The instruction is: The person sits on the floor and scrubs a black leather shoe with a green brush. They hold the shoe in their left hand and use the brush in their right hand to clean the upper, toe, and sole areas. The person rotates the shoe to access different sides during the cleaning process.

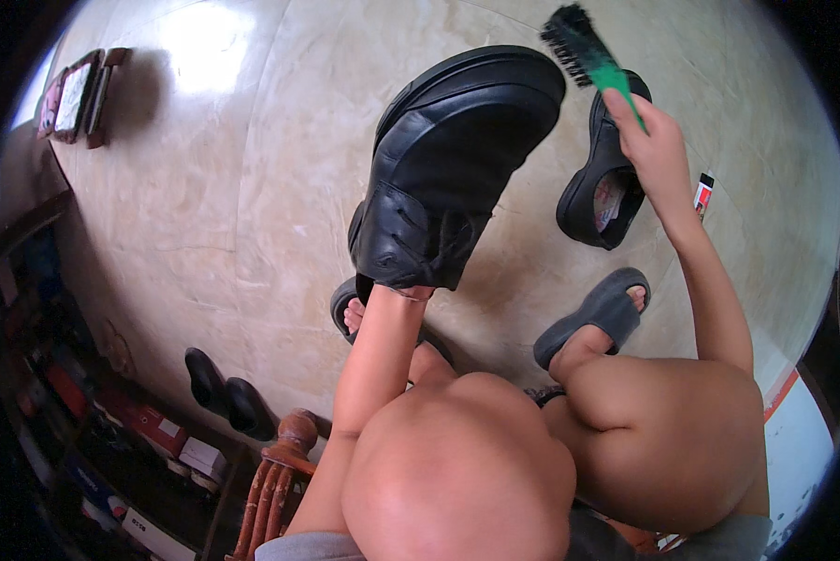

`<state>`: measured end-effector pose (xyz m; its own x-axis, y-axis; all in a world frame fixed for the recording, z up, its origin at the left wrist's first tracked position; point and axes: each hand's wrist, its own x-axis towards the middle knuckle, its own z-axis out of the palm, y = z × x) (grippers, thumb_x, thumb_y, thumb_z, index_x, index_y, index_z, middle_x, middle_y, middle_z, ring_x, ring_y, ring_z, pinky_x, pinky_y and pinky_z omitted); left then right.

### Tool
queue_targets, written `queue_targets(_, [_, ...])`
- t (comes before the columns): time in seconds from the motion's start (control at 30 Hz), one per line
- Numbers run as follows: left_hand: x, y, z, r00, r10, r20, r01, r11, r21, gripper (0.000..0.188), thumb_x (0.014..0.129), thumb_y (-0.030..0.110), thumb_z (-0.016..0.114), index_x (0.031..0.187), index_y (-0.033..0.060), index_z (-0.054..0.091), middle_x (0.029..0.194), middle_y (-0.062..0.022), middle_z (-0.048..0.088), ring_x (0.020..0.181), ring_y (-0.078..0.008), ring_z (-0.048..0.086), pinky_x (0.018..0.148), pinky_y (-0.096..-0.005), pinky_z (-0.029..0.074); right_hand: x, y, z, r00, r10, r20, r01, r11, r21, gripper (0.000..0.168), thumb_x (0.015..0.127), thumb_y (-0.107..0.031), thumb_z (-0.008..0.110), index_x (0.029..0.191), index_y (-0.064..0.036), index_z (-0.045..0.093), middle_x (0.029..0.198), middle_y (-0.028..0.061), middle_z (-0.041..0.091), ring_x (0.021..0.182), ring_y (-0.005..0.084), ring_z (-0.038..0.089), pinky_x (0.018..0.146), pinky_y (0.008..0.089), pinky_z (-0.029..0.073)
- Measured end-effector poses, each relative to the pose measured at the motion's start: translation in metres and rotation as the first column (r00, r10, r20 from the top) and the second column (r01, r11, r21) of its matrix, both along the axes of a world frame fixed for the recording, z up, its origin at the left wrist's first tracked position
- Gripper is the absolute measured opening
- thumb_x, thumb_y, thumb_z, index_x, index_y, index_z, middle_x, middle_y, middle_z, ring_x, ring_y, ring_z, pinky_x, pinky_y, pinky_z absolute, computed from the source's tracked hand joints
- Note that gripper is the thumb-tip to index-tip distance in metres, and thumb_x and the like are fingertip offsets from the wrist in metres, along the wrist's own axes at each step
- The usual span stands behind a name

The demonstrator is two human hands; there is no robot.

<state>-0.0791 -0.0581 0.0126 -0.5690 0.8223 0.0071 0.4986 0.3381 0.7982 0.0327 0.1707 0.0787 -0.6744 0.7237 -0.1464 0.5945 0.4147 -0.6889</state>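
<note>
A black leather lace-up shoe (pixel 455 140) is held up in front of me, toe pointing away and to the right. My left hand (pixel 414 290) is pushed into its opening; only the wrist shows, and the fingers are hidden inside. In my right hand (pixel 648 140) is the green handle of a shoe brush (pixel 581 45) with black bristles. The brush head is up and to the right of the toe, apart from the leather. Partly behind my right hand, a second black shoe (pixel 580 203) stands on the floor, its opening toward me.
My feet are in dark slide sandals (pixel 595 315) on the tiled floor (pixel 287 175). A small tube-like container (pixel 703 193) lies right of the second shoe. At left are black footwear (pixel 227 396), a shelf with shoe boxes (pixel 160 431), a wooden post (pixel 297 431) and a brown-framed object (pixel 76 98).
</note>
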Motion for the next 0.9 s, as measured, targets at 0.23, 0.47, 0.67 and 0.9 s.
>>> queue_targets(0.23, [0.002, -0.016, -0.003, 0.918, -0.160, -0.363, 0.034, 0.943, -0.330, 0.041, 0.095, 0.026, 0.038, 0.132, 0.0088, 0.042, 0.137, -0.0078, 0.041, 0.125, -0.0192, 0.038, 0.105, -0.0288, 0.028, 0.020, -0.038, 0.023, 0.948, -0.102, -0.300, 0.021, 0.965, -0.260, 0.023, 0.095, -0.023, 0.047, 0.089, -0.002, 0.054, 0.058, -0.0041, 0.045, 0.051, 0.0027, 0.040, 0.045, 0.0200, 0.031])
queue_targets(0.47, [0.002, -0.009, -0.008, 0.947, -0.033, -0.320, 0.011, 0.997, -0.072, 0.037, 0.093, 0.023, 0.042, 0.128, 0.0120, 0.046, 0.130, -0.0079, 0.047, 0.117, -0.0212, 0.042, 0.101, -0.0286, 0.032, 0.022, -0.054, 0.029, 0.959, 0.131, -0.251, -0.138, 0.990, -0.012, 0.014, 0.092, -0.015, 0.051, 0.092, -0.001, 0.054, 0.068, 0.0090, 0.060, 0.051, 0.0183, 0.055, 0.050, 0.0275, 0.042])
queue_targets(0.67, [0.006, -0.018, -0.018, 0.971, -0.030, -0.237, 0.007, 0.995, -0.099, 0.038, 0.095, 0.024, 0.038, 0.131, 0.0109, 0.044, 0.133, -0.0084, 0.044, 0.120, -0.0196, 0.040, 0.102, -0.0282, 0.030, 0.003, -0.056, 0.035, 0.957, 0.224, -0.183, -0.205, 0.972, 0.119, 0.014, 0.090, -0.016, 0.053, 0.091, -0.003, 0.055, 0.054, 0.0100, 0.053, 0.046, 0.0266, 0.054, 0.044, 0.0326, 0.040])
queue_targets(0.9, [-0.008, 0.003, 0.026, 0.955, -0.082, -0.285, 0.075, 0.997, -0.033, 0.039, 0.090, 0.023, 0.044, 0.126, 0.0091, 0.050, 0.129, -0.0093, 0.049, 0.119, -0.0229, 0.044, 0.102, -0.0321, 0.033, 0.010, -0.071, 0.020, 0.951, 0.298, -0.085, -0.262, 0.920, 0.291, 0.014, 0.087, -0.015, 0.055, 0.090, -0.002, 0.057, 0.047, 0.0109, 0.048, 0.039, 0.0269, 0.051, 0.038, 0.0354, 0.037])
